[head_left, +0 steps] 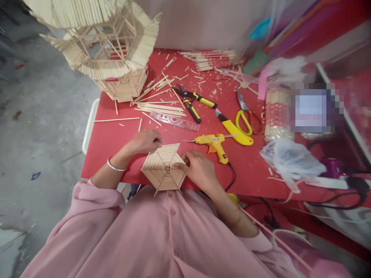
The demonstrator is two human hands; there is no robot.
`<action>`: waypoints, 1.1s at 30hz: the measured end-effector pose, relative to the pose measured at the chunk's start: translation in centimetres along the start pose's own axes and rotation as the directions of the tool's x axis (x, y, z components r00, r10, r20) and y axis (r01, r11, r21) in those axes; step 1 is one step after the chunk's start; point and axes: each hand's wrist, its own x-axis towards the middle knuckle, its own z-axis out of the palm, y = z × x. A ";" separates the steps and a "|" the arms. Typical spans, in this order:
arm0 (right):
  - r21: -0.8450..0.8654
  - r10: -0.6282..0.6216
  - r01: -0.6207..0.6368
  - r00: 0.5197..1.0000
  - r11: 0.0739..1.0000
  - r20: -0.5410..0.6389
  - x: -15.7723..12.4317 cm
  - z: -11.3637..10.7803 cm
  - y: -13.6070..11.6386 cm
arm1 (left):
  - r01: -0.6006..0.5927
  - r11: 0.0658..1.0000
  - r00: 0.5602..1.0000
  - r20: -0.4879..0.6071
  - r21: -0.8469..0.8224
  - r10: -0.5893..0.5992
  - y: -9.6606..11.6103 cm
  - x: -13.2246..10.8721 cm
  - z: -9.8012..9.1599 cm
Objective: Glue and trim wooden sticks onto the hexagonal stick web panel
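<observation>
A hexagonal panel of thin wooden sticks (pixel 162 164) lies at the near edge of the red table (pixel 110 146). My left hand (pixel 145 141) curls over the panel's upper left edge and grips it. My right hand (pixel 197 168) rests at the panel's right side, thumb and finger pressed on the sticks near its middle. A silver bangle (pixel 115 166) circles my left wrist.
A tall stick-built tower model (pixel 113 50) stands at the table's far left corner. Loose sticks (pixel 159 106), a ruler (pixel 175 120), pliers (pixel 191 101), a yellow utility knife (pixel 233 129), scissors (pixel 246 114), a yellow glue gun (pixel 214 143) and a plastic bag (pixel 290 158) lie beyond my hands.
</observation>
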 end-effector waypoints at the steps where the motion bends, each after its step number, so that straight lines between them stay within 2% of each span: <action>1: 0.026 -0.006 0.006 1.000 1.000 -0.007 0.0 -0.1 0.0 | -0.018 1.000 1.000 -0.001 -0.019 0.018 0.1 -0.1 -0.1; 4: 0.141 0.026 -0.027 1.000 0.990 0.006 -0.2 -0.3 0.2 | -0.039 0.994 0.999 -0.006 -0.103 0.039 0.6 -0.9 -0.3; 6: 0.279 0.071 -0.086 0.995 0.957 0.064 -0.4 -0.4 0.5 | -0.008 0.988 1.000 0.000 -0.152 0.008 1.0 -1.5 -0.6; 9: 0.530 0.064 -0.133 0.987 0.837 0.146 -0.8 -0.3 0.7 | 0.031 0.979 0.999 0.035 -0.202 -0.025 1.6 -2.4 -1.1; 12: 0.667 0.023 -0.116 0.989 0.736 0.147 -1.1 -0.3 0.8 | 0.051 0.972 0.996 0.086 -0.231 -0.032 1.9 -2.9 -1.5; 16: 0.699 -0.010 -0.086 0.991 0.710 0.131 -1.6 -0.2 1.1 | 0.063 0.965 0.993 0.116 -0.253 -0.034 2.2 -3.4 -1.5; 28: 0.781 -0.082 -0.035 0.991 0.623 0.110 -3.7 -0.1 2.2 | 0.035 0.967 0.998 0.061 -0.251 -0.020 4.4 -4.8 -0.5; 33: 0.783 -0.089 -0.015 0.992 0.622 0.090 -4.4 -0.1 2.2 | 0.045 0.968 0.997 0.073 -0.247 -0.028 4.9 -5.5 -0.4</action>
